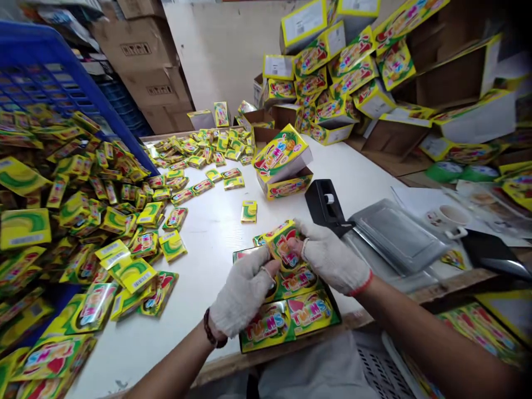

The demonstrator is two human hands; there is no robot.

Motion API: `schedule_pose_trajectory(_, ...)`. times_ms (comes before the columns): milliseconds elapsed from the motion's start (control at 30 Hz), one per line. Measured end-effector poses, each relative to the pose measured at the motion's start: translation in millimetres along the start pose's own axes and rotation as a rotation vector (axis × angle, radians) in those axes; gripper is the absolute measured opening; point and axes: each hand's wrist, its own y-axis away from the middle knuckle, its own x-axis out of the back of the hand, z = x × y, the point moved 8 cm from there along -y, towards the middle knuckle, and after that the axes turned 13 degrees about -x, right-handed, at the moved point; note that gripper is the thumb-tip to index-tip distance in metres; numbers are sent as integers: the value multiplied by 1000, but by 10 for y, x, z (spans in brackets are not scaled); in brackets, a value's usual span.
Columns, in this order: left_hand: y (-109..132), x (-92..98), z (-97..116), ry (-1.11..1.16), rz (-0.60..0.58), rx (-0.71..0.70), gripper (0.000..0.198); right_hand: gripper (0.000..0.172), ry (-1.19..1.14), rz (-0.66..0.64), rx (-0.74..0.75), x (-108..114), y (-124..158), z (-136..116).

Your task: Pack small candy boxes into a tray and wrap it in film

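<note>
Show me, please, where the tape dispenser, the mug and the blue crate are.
tape dispenser (326, 208), head view, on its black body.
mug (446, 217), head view, on its white rim.
blue crate (45, 66), head view, on its mesh wall.

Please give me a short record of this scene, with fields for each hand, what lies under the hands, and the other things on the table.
left hand: gloved left hand, grip on the small packet from the left
right hand: gloved right hand, grip on the same packet from the right
under hands: open display box with flat packets inside, at the table edge
left side: heap of loose packets spilling from a blue crate
right side: black tape dispenser, beside the right hand
surface: white table
</note>
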Motion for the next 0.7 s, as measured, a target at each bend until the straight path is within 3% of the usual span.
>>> schedule_pose_trajectory(67,85,61,-64,-143,47,4,32,30,175,-18,12,47,125,9)
schedule_pose_trajectory(200,86,647,-301,-416,309,-26,35,33,563,-181,-150,6,380,331)
schedule_pose_trajectory(233,14,755,-342,-474,324,-28,36,29,654,-199,-170,-32,410,408)
schedule_pose_trajectory(300,-236,823,-415,-618,236,-2,39,17,825,-210,-131,-161,422,492)
schedule_pose_trajectory(400,-726,623,-553,-810,-38,51,35,7,993,-153,17,-376,406,522)
schedule_pose_trajectory(500,-1134,330,-788,-871,-250,106,21,11,1086,10,122,-437,451,597)
schedule_pose_trajectory(600,-1326,109,-1119,-893,-440,207,24,16,1099,121,210,-416,535,711)
schedule_pose_trajectory(700,-1345,24,-1341,-883,-540,255,28,15,1068,158,235,-353,527,756)
